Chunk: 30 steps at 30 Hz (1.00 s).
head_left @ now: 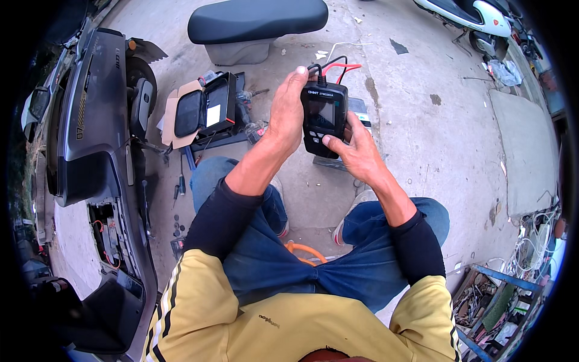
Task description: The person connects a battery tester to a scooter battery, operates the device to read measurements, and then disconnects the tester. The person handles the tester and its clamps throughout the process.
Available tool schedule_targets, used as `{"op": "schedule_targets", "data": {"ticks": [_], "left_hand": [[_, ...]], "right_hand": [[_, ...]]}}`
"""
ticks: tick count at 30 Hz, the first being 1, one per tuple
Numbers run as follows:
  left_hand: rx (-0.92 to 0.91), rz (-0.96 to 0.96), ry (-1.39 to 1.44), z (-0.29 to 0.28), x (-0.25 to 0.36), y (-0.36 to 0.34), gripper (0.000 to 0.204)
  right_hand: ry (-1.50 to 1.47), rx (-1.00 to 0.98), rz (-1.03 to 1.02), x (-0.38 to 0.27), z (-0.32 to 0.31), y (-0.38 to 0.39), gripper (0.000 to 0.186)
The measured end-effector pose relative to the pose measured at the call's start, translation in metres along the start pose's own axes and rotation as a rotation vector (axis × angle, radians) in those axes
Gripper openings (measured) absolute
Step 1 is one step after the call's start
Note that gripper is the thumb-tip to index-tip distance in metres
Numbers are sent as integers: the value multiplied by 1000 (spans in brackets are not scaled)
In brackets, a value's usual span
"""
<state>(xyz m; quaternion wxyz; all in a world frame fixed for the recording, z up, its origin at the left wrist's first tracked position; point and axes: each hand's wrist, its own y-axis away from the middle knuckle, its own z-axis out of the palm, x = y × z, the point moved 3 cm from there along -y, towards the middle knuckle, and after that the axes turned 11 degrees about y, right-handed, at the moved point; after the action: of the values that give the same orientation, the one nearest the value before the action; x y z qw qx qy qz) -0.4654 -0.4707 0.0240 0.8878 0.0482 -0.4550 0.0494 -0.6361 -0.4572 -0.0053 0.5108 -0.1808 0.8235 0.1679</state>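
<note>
A black handheld battery tester (pixel 324 117) with a small screen and buttons is held up in front of me. My left hand (pixel 287 110) is against its left side, with the thumb along the upper edge and the fingers mostly hidden behind. My right hand (pixel 360 149) grips the lower right side, its thumb on the buttons. A black cable (pixel 322 75) leaves the tester's top, and red and black leads (pixel 344 67) loop behind it. Partly hidden beneath the tester, a grey block-shaped unit (pixel 360 110) with a label rests on the ground.
A grey scooter (pixel 96 114) stands at left, its floor compartment (pixel 108 232) exposing wiring. An open box (pixel 212 111), a screwdriver (pixel 181 181) and a black scooter seat (pixel 256 23) lie ahead. Right are a white scooter (pixel 482 17), coiled cables (pixel 534 247) and a scrap-filled crate (pixel 497 304).
</note>
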Motion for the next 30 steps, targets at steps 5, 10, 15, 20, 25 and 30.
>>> {"op": "schedule_targets", "data": {"ticks": [5,10,15,20,25,30], "left_hand": [[-8,-4,-11,-3,-1,-1,57],[-7,-15,-7,-2,-1,-1,58],[9,-5,-9,-2,-1,0,58],[-4,-3,-16,-3,-2,-2,59],[-11,-12,-29,-5,-2,-2,58],[1,-13,-17,-4,-3,-3,57]], "right_hand": [[-14,-5,8,-8,0,3,63],[-4,-5,-3,-6,0,3,63],[11,0,-14,-4,0,1,63],[26,-3,-10,-4,-1,1,62],[11,-7,-16,-8,-1,2,63],[-9,4,-32,-3,1,1,63]]}}
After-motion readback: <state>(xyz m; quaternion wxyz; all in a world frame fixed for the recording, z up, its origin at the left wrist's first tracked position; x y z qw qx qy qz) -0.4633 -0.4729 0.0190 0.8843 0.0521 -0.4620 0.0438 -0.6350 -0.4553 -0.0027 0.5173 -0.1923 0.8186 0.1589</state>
